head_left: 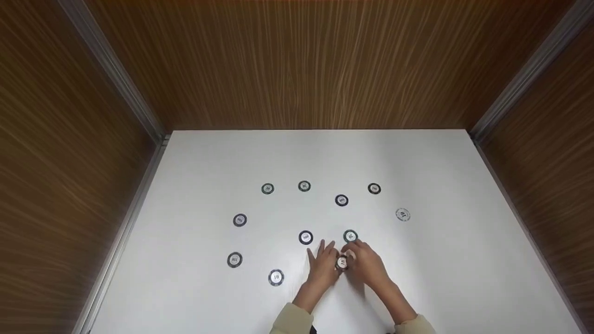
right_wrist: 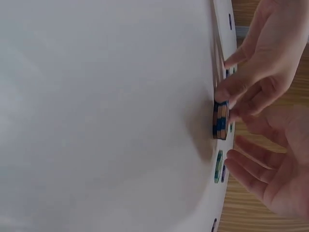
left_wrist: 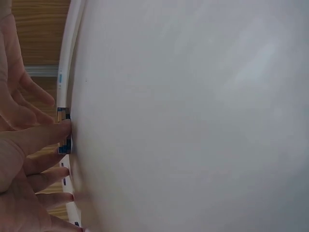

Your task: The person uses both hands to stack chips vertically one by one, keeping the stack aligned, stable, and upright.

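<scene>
A short stack of poker chips (head_left: pixel 342 262) sits on the white table between my hands, its top face pale with a dark rim. Blue, dark and tan bands mark the stack's edge (right_wrist: pixel 221 121) in the right wrist view. My left hand (head_left: pixel 324 270) pinches the stack between thumb and forefinger, its other fingers spread on the tabletop. Close by on the stack's right, my right hand (head_left: pixel 369 266) has loosely bent fingers, which stand apart from the stack in the right wrist view. Just beyond the right fingertips lies a green-rimmed chip (head_left: pixel 350 235).
Single chips lie scattered around: a dark chip (head_left: pixel 306 237) left of the hands, a "10" chip (head_left: pixel 276 277) nearer the front, a white chip (head_left: pixel 403 214) at right, and several others farther back. Wood-grain panels (head_left: pixel 297 65) enclose the table's back and sides.
</scene>
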`<state>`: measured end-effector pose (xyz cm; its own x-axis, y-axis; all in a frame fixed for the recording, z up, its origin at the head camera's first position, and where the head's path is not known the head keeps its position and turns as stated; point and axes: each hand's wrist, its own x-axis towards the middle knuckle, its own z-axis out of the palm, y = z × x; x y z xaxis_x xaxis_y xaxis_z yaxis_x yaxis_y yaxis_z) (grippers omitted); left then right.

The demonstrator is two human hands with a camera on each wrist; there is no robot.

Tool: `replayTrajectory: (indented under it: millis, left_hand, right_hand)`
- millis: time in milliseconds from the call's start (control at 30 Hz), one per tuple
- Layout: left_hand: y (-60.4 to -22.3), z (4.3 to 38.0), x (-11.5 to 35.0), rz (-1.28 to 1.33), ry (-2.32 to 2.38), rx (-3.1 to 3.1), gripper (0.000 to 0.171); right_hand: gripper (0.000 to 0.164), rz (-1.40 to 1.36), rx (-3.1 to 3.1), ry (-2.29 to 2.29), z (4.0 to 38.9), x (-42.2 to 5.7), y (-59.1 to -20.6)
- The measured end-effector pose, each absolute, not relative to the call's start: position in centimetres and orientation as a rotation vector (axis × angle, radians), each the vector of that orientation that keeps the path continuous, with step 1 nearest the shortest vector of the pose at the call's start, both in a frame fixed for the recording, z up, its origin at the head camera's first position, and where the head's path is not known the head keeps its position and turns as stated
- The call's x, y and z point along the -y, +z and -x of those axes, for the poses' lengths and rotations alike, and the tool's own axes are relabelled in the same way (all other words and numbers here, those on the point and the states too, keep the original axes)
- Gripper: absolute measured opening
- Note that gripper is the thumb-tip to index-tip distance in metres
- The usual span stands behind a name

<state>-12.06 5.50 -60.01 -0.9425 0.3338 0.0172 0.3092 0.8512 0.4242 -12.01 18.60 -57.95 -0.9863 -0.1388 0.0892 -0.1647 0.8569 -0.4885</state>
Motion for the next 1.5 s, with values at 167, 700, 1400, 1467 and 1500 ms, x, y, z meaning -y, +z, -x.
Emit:
replayTrajectory:
  millis: [167,700,1400,1467,1500]
  left_hand:
    - [-60.1,12.2,-5.5,-0.502,0.729,-2.958,0.032]
    - [-60.1,12.1,-5.5,-0.474,0.788,-2.902,0.032]
    - [-60.1,12.3,-5.5,-0.485,0.769,-2.932,0.032]
    - [-60.1,12.3,-5.5,-0.483,0.772,-2.931,0.032]
    - [-60.1,12.3,-5.5,-0.486,0.768,-2.932,0.032]
  right_hand:
    - [0.021,-0.115,2.981,0.827,13.9,-19.4,-57.8]
    - [0.036,-0.329,3.062,0.702,16.2,-19.7,-59.3]
    - [0.027,-0.46,2.871,0.562,16.1,-20.0,-60.0]
    - [0.026,-0.461,2.872,0.562,16.0,-20.0,-60.1]
    - [0.025,-0.458,2.872,0.566,15.9,-20.0,-60.0]
